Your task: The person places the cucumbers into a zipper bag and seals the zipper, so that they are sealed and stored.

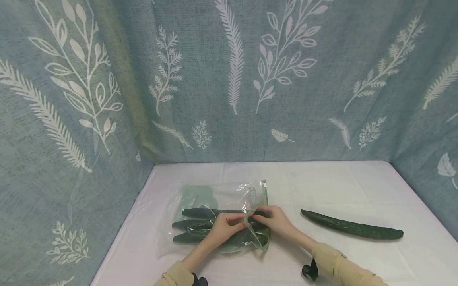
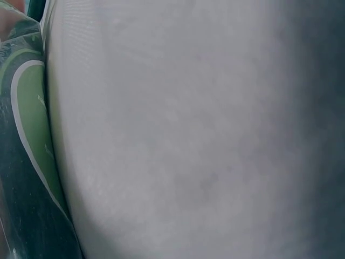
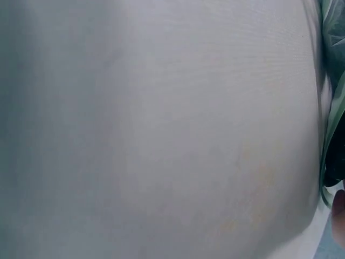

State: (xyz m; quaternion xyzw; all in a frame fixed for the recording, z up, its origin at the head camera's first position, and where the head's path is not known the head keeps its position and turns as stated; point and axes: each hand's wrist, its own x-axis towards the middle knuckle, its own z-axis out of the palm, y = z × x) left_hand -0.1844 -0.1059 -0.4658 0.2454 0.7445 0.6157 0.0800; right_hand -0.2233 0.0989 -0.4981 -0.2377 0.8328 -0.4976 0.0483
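A clear zip bag (image 1: 229, 190) with a green print lies on the white table, its mouth to the right. Several dark green cucumbers (image 1: 200, 213) lie lengthwise inside it. My left hand (image 1: 223, 228) reaches across the bag and pinches its film at the edge of the mouth. At that mouth, my right hand (image 1: 277, 219) grips the end of the uppermost cucumber between thumb and fingers. The right wrist view shows a fingertip (image 3: 338, 210) beside a dark cucumber end (image 3: 337, 156) within the bag's rim.
One loose cucumber (image 1: 352, 226) lies on the white tablecloth (image 1: 322, 186) to the right of the bag. A patterned blue-green curtain (image 1: 200, 79) stands behind the table and along both sides. The left wrist view shows mostly cloth, with the bag's printed side (image 2: 32, 113) at its left edge.
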